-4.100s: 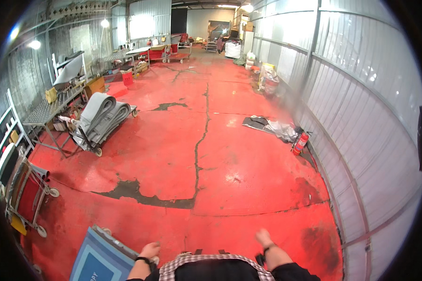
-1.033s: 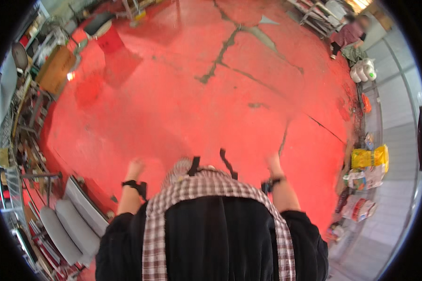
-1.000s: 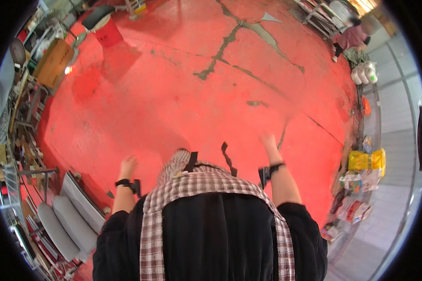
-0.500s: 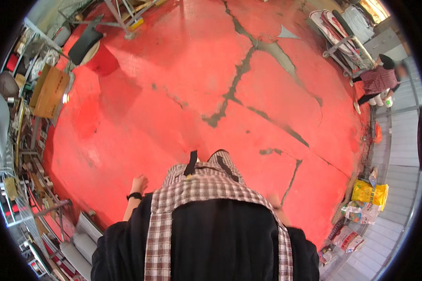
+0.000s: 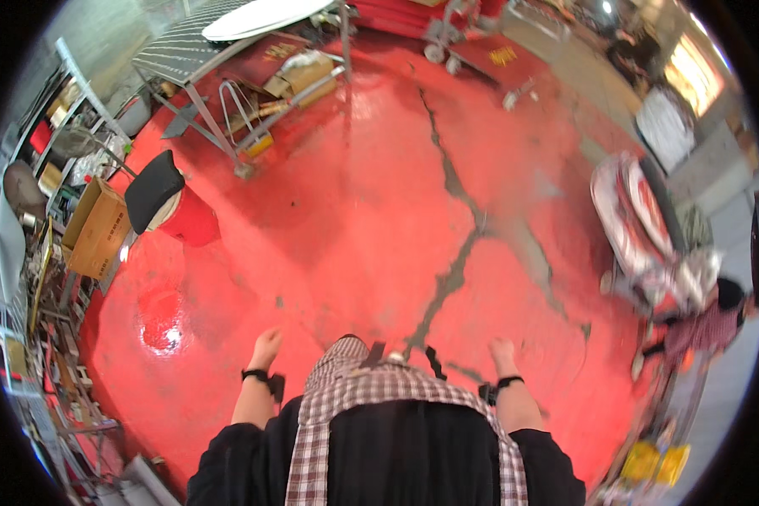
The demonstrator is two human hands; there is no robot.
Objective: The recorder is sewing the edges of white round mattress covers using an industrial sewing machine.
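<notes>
My left hand [image 5: 267,347] hangs over the red floor [image 5: 354,253] beside my checked apron [image 5: 379,390], a black band on its wrist. Its fingers look loosely curled, with nothing seen in them. On the other side of the apron, my right hand [image 5: 503,353] hangs at about the same height, also banded at the wrist. That hand is a little blurred and seems closed, no object showing in it. Neither hand touches anything.
Ahead on the left stands a metal table [image 5: 181,63] with a white board [image 5: 266,17]. A red bucket [image 5: 196,221] and an open carton [image 5: 99,236] are left. To the right are a loaded cart [image 5: 632,211] and another person [image 5: 704,329]. Cracks [image 5: 451,278] cross the floor.
My view has moved forward and tilted up: the metal table and far carts have come in, and the bucket and cracks sit lower. Both hands have swung; the right shows more fully.
</notes>
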